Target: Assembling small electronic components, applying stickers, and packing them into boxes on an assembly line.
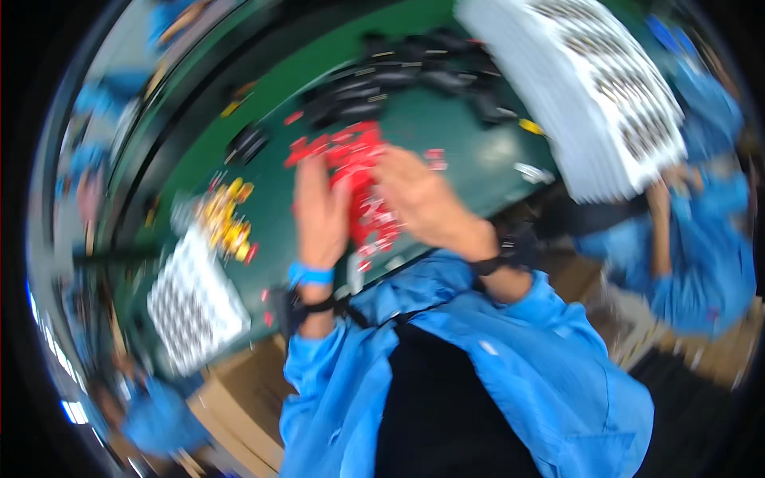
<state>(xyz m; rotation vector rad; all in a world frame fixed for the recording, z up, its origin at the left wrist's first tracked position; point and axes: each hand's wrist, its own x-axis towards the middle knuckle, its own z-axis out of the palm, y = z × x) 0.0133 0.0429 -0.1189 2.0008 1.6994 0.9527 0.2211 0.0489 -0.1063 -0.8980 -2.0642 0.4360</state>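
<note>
A loose heap of small red pieces (368,209) lies on the green tabletop (279,195) in front of me, too blurred to name their kind. My left hand (322,213), with a blue band at its wrist, is against the heap's left side, fingers stretched out. On the other side, my right hand (424,201) lies flat with its fingers extended over the heap's right edge. Neither hand grips anything that I can see. Some red bits are scattered around the hands.
Several black items (351,94) are piled beyond the heap. Yellow pieces (226,219) and a white tray (233,301) sit at left. Stacked white trays (542,103) stand at right, beside a person in blue (701,247). A cardboard box (239,398) is below the table.
</note>
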